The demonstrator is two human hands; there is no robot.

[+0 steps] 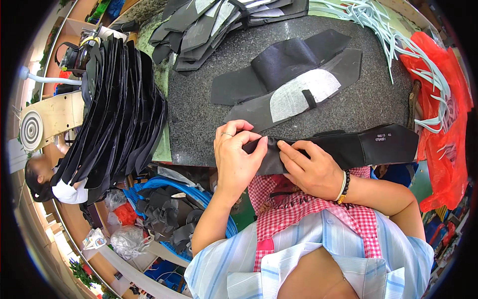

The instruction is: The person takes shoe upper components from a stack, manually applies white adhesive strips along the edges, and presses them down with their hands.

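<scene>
Black strip [343,152] at lower center of the frame, stretched sideways along the near edge of a dark speckled slab [194,112], with small pale print near its right end. Pinched at its upper edge between thumb and curled forefinger of the left hand [236,154], with a ring [227,133] on one finger. Gripped just to the right by the right hand [313,169], bent over the strip's face, fingertips near the left thumb. Cannot tell where the right thumb sits.

Above, in the middle of the frame, two flat dark pieces on the slab: one with a raised black band [281,62], the other with a silvery-white patch [298,97] and a short black tab [309,99] across it. At top center, a heap of dark grey pieces [199,45]. At upper right, pale cords [368,22], trailing down over a red plastic bag [443,159]. At left, a dense row of black pieces [119,104], with a person [69,192] partly visible beside it. At lower left, a blue basket [230,226] full of dark scraps [162,214].
</scene>
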